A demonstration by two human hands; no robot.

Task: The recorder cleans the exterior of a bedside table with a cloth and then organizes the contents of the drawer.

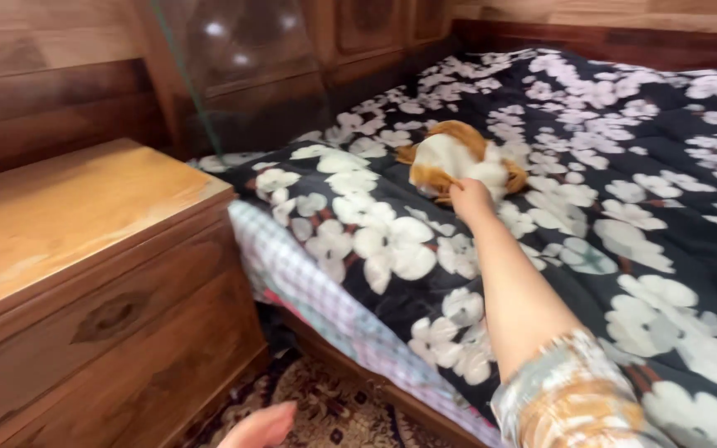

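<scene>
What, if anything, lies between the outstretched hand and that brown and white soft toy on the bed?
Nothing visible does. The right hand already reaches the soft toy and touches its near edge, on top of the flowered quilt. The left hand hangs low beside the bed, away from it.

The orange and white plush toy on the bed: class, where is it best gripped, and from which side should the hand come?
Grip the near lower edge of the plush toy, coming from the bed's near side, as the right hand does. The toy lies flat and soft on the floral duvet, so its edge nearest the reaching arm can be pinched without leaning across. The left hand hangs low by the wooden nightstand.
</scene>
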